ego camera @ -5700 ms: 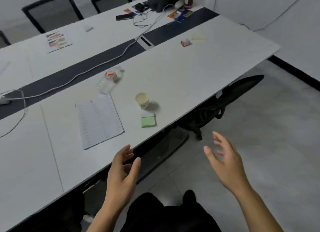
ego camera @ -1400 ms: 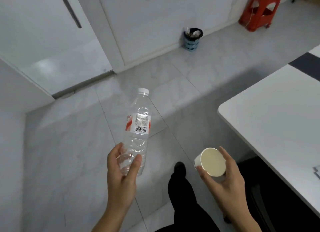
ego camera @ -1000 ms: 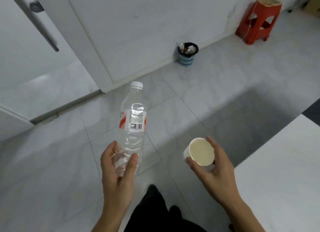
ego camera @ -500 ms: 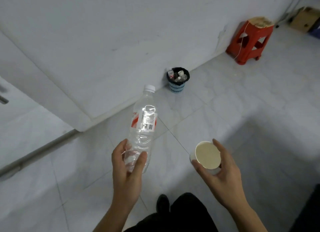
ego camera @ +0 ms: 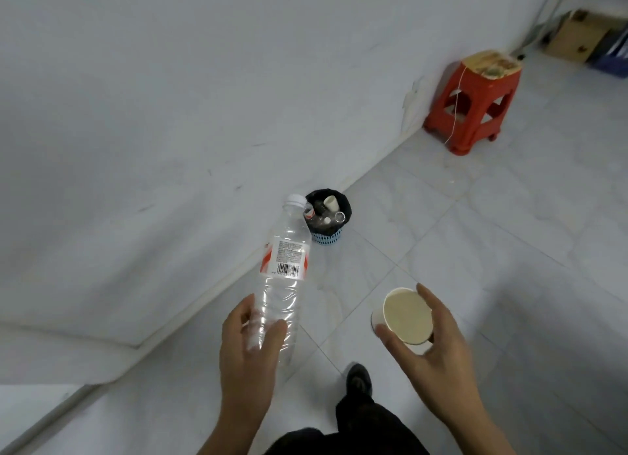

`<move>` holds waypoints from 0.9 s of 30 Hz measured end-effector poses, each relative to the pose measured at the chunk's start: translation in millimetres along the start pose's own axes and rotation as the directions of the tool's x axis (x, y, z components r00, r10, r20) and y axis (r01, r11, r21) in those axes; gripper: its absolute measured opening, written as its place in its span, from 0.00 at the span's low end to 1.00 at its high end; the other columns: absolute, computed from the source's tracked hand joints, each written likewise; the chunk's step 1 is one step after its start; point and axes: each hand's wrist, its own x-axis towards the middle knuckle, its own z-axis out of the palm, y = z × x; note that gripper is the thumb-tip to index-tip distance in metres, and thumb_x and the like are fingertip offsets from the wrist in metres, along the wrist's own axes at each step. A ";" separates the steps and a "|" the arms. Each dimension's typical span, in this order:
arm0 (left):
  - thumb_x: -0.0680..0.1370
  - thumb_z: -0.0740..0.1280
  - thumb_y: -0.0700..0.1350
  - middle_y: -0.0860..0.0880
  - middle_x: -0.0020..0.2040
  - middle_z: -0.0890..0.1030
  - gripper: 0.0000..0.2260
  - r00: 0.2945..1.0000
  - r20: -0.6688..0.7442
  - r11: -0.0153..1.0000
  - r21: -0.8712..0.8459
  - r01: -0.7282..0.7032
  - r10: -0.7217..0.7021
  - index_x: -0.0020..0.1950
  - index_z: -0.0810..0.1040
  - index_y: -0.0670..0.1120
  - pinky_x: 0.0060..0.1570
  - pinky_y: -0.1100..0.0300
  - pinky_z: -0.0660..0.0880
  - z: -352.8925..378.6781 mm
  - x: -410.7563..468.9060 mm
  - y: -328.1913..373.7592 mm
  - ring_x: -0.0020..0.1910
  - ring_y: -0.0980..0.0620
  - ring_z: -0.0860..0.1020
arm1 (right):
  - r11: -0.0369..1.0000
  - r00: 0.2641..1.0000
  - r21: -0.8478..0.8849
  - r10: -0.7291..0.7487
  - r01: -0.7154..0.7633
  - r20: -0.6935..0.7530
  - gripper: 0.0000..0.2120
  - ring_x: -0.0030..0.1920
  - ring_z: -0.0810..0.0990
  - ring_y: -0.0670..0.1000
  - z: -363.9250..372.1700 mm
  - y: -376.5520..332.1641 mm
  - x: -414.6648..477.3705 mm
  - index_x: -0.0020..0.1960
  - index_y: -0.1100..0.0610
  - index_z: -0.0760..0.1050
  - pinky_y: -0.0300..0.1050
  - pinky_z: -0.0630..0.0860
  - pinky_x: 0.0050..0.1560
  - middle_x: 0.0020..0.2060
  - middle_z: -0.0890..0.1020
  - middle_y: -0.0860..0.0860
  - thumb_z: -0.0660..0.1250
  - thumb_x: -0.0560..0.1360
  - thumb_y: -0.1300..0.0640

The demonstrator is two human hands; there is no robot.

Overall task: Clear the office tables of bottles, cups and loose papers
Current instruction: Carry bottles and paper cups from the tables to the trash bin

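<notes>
Gripping a bottle [ego camera: 286, 267] by its base in the left hand [ego camera: 248, 356], a cup [ego camera: 406, 315] in the right hand [ego camera: 438, 356]. Facing a bin [ego camera: 327, 238] by the wall [ego camera: 170, 115].

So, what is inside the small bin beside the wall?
The bin shows a paper cup and bottle tops on its black liner. Deeper contents are hidden; the held bottle covers its left edge.

I am holding a clear bottle [ego camera: 283, 284] in my left hand [ego camera: 246, 349], and its red and white label [ego camera: 284, 258] is facing me, showing a block of small print above a black barcode [ego camera: 288, 270]. The print and the digits by the bars are coming out too small and blurred, so I am reading no word, brand or number.
</notes>
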 end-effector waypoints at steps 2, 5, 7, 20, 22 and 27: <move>0.63 0.69 0.62 0.53 0.58 0.79 0.28 1.000 -0.007 1.000 0.012 -0.007 0.007 0.62 0.77 0.56 0.55 0.47 0.79 24.7 45.7 21.7 0.55 0.54 0.80 | 1.000 1.000 -0.030 -0.010 0.010 0.023 0.39 0.60 0.74 0.45 2.5 -17.8 60.1 0.73 0.43 0.64 0.47 0.74 0.60 0.61 0.72 0.37 0.77 0.66 0.41; 0.63 0.68 0.62 0.53 0.59 0.79 0.28 1.000 -0.001 1.000 -0.015 0.027 -0.027 0.63 0.77 0.57 0.54 0.51 0.78 53.4 105.4 46.3 0.55 0.58 0.79 | 0.998 0.998 -0.061 -0.007 0.011 0.067 0.39 0.59 0.74 0.45 11.3 -42.0 134.7 0.73 0.42 0.64 0.45 0.73 0.59 0.61 0.72 0.38 0.77 0.67 0.41; 0.63 0.68 0.62 0.53 0.58 0.79 0.27 0.999 -0.006 0.999 -0.002 0.042 -0.042 0.62 0.77 0.58 0.52 0.53 0.78 70.9 146.7 51.4 0.54 0.59 0.79 | 0.998 0.996 -0.064 0.011 -0.005 0.093 0.39 0.59 0.74 0.44 22.8 -52.0 180.9 0.73 0.42 0.64 0.44 0.72 0.59 0.61 0.72 0.37 0.77 0.66 0.40; 0.64 0.76 0.46 0.48 0.53 0.84 0.27 0.887 0.308 0.913 -0.110 0.393 -0.345 0.62 0.75 0.48 0.44 0.58 0.80 219.7 477.5 50.2 0.51 0.49 0.84 | 0.976 0.981 -0.196 0.122 -0.092 0.148 0.41 0.60 0.73 0.44 128.1 -75.0 506.6 0.74 0.46 0.64 0.46 0.73 0.61 0.63 0.72 0.40 0.76 0.66 0.40; 0.62 0.77 0.48 0.48 0.55 0.83 0.32 0.871 0.309 0.910 -0.043 0.413 -0.381 0.64 0.74 0.49 0.47 0.54 0.81 243.0 515.6 42.8 0.53 0.48 0.83 | 0.975 0.975 -0.193 0.144 -0.111 0.169 0.40 0.61 0.73 0.44 141.4 -68.0 553.9 0.74 0.46 0.65 0.44 0.74 0.60 0.64 0.72 0.41 0.77 0.67 0.42; 0.65 0.78 0.43 0.51 0.54 0.83 0.26 0.854 0.230 0.884 0.074 0.462 -0.466 0.60 0.74 0.49 0.46 0.61 0.80 323.3 599.1 -27.8 0.54 0.52 0.82 | 0.960 0.947 -0.202 0.236 -0.192 0.219 0.40 0.59 0.71 0.44 209.3 19.5 674.1 0.74 0.45 0.65 0.41 0.72 0.57 0.65 0.69 0.47 0.78 0.67 0.42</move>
